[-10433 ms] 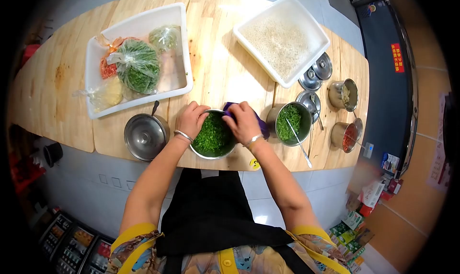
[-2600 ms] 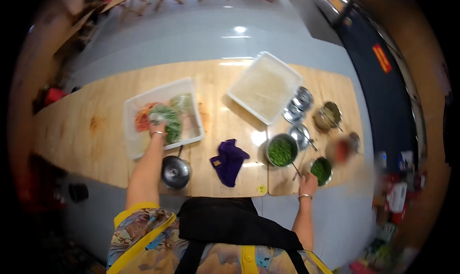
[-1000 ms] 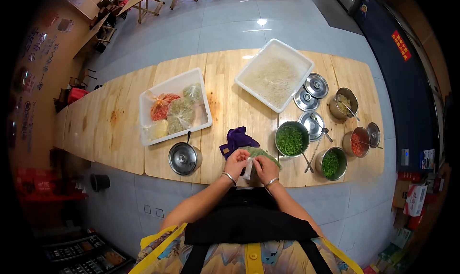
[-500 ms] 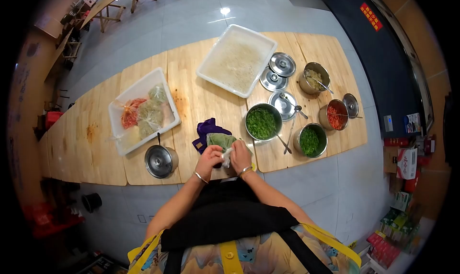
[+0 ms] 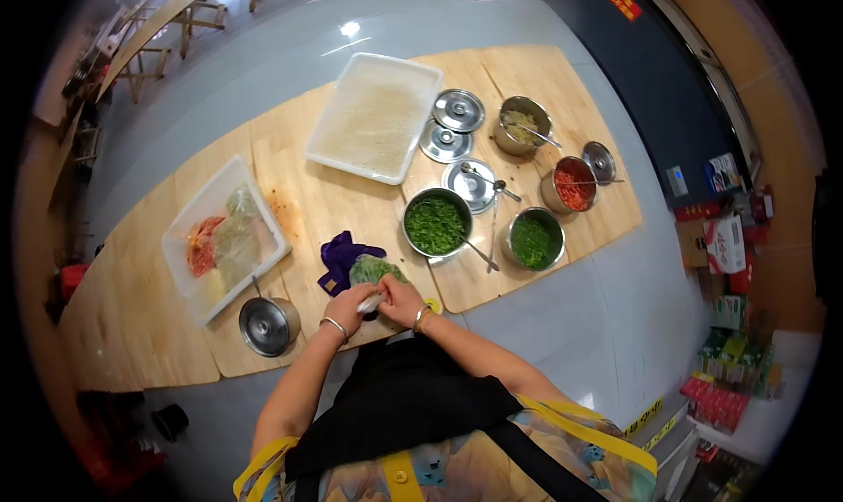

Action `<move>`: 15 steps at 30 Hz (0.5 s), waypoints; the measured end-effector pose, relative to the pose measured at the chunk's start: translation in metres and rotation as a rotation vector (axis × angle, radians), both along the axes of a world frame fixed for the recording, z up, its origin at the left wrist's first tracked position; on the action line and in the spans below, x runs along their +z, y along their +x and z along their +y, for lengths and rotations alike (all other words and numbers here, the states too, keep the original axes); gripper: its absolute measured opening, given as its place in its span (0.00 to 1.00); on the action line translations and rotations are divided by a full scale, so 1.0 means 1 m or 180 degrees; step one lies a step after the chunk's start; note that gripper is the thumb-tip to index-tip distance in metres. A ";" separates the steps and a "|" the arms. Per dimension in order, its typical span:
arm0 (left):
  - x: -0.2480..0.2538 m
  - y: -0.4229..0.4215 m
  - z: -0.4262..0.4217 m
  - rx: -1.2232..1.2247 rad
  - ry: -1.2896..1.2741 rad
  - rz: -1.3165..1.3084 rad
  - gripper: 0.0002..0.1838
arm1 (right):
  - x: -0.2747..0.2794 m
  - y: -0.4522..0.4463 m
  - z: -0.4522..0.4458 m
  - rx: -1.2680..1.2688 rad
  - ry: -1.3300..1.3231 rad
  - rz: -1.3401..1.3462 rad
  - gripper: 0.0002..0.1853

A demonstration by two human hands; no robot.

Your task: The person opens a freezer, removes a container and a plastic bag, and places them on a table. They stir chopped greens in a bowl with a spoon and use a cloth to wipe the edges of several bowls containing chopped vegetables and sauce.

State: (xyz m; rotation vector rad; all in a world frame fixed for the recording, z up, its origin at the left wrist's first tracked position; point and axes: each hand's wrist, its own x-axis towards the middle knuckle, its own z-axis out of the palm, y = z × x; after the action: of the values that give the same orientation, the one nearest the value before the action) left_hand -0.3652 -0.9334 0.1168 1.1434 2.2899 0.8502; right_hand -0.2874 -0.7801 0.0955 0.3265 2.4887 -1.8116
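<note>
The left hand and right hand are closed on the gathered neck of a clear bag of greens, pinching it between their fingers at the near edge of the wooden table. A purple cloth lies just beyond the bag. A lidded pot stands to the left, an open pot of chopped greens to the right; farther left, a white bin holds more bags.

Bag of greens out of tray
</note>
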 end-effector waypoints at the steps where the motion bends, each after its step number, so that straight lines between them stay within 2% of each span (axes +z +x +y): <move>1: -0.003 -0.001 0.003 -0.0109 -0.0568 -0.0021 0.16 | -0.001 0.001 0.001 0.0047 -0.0147 -0.0071 0.12; 2: -0.007 -0.003 0.006 -0.0162 -0.0549 -0.0025 0.16 | -0.003 0.001 0.001 -0.0005 -0.0127 -0.0079 0.12; 4: -0.008 -0.003 0.011 -0.0046 -0.1257 0.0286 0.17 | -0.002 0.002 0.001 -0.0117 0.0052 -0.0117 0.12; 6: -0.005 -0.003 0.020 -0.0052 -0.0963 0.0462 0.16 | 0.002 0.006 0.005 -0.0086 0.0049 -0.0341 0.13; 8: 0.016 -0.002 0.030 0.0082 -0.0587 0.0347 0.12 | -0.001 0.008 0.009 -0.0081 0.0415 -0.0350 0.13; 10: 0.019 -0.003 0.033 -0.0131 -0.0623 0.0441 0.13 | -0.021 0.009 0.014 -0.0127 0.0493 -0.0405 0.13; 12: 0.018 -0.014 0.024 0.0172 -0.0366 0.0650 0.15 | -0.019 0.017 0.027 -0.0302 0.0782 -0.0329 0.12; 13: 0.023 -0.018 0.017 0.0770 -0.0240 0.0470 0.13 | -0.022 0.021 0.037 -0.0547 0.0627 -0.0513 0.11; 14: 0.011 -0.025 0.004 0.1300 0.0304 0.0223 0.11 | -0.019 0.023 0.042 -0.0561 0.0627 -0.0500 0.11; 15: 0.001 -0.030 -0.011 0.1266 -0.0091 0.0145 0.12 | -0.017 0.024 0.046 -0.0465 0.0666 -0.0296 0.11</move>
State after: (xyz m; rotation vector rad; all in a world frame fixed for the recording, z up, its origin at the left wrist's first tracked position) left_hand -0.3954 -0.9440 0.1176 0.7082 2.6042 0.9342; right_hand -0.2631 -0.7342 0.0787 0.6023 2.6552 -1.5414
